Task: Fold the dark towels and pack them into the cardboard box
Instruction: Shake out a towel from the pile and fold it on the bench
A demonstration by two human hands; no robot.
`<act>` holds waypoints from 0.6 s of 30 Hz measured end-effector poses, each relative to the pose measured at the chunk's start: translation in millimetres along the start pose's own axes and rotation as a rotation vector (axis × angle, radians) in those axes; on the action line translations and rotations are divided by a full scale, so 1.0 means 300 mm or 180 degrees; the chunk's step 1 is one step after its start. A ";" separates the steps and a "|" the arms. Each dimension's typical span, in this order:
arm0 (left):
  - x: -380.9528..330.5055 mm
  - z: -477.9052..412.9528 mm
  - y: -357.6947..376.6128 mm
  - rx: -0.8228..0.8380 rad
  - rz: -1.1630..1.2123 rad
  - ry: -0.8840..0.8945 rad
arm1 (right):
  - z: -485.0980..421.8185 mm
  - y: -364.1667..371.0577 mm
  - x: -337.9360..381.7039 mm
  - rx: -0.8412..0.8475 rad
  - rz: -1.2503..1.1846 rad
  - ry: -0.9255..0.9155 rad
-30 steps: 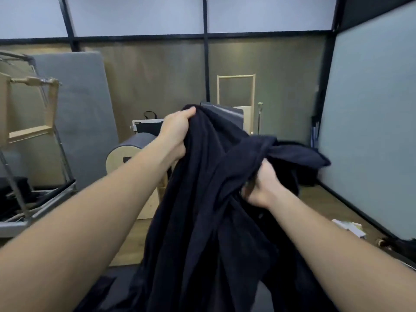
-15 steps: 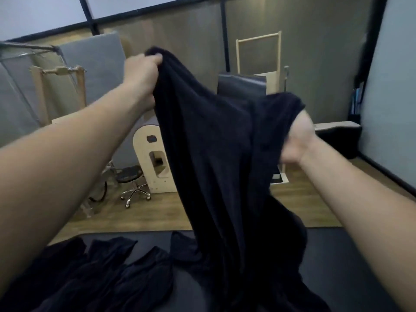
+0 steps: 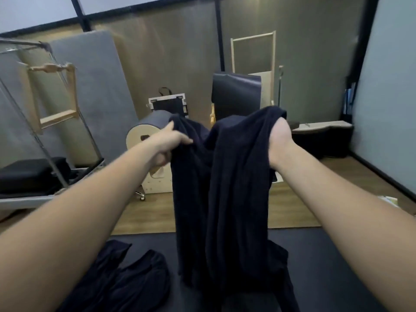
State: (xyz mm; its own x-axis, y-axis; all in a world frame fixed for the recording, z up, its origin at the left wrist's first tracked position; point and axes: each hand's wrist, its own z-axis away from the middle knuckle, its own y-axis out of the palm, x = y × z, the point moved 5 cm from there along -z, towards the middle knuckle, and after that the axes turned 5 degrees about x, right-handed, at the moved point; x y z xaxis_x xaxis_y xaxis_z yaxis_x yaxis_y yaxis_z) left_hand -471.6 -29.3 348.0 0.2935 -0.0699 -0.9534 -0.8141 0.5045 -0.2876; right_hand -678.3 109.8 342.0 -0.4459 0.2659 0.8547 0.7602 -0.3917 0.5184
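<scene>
A dark navy towel (image 3: pixel 227 194) hangs in the air in front of me, held up by both hands at chest height. My left hand (image 3: pixel 167 144) grips its top left edge, fingers curled into the cloth. My right hand (image 3: pixel 280 137) grips the top right corner, with the cloth draped over its fingers. The towel sags between the hands and its lower end reaches the black table (image 3: pixel 315 255). More dark towels (image 3: pixel 126 280) lie crumpled on the table at the lower left. No cardboard box is in view.
Beyond the table is a wooden floor (image 3: pixel 292 206) with exercise equipment: a barrel on a pale wooden base (image 3: pixel 144 134), a metal frame (image 3: pixel 45 122) with black pads at the left, a black padded chair (image 3: pixel 234 95), and a low black bench (image 3: pixel 324 138) by the right wall.
Both hands have come down from head height to chest height with the towel. The left hand dropped the most and the hands now hold the top edge nearly level.
</scene>
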 end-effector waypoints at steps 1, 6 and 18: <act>0.134 -0.008 -0.010 0.0071 -0.0120 -0.0215 | -0.017 -0.004 -0.034 0.0048 -0.0103 0.0370; 0.470 0.024 -0.127 -0.0024 -0.0410 -0.0941 | -0.041 -0.114 -0.040 -0.0404 0.0358 0.0826; 0.651 -0.059 -0.237 -0.0541 0.0359 -0.0417 | 0.021 -0.022 -0.026 0.0062 0.0437 0.0037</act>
State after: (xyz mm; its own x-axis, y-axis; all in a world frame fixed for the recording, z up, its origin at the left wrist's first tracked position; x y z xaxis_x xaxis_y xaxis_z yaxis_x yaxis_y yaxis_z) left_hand -365.4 -94.0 180.5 0.2493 0.0966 -0.9636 -0.9148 0.3500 -0.2016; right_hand -676.9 115.8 331.7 -0.3424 0.2006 0.9179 0.8234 -0.4064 0.3960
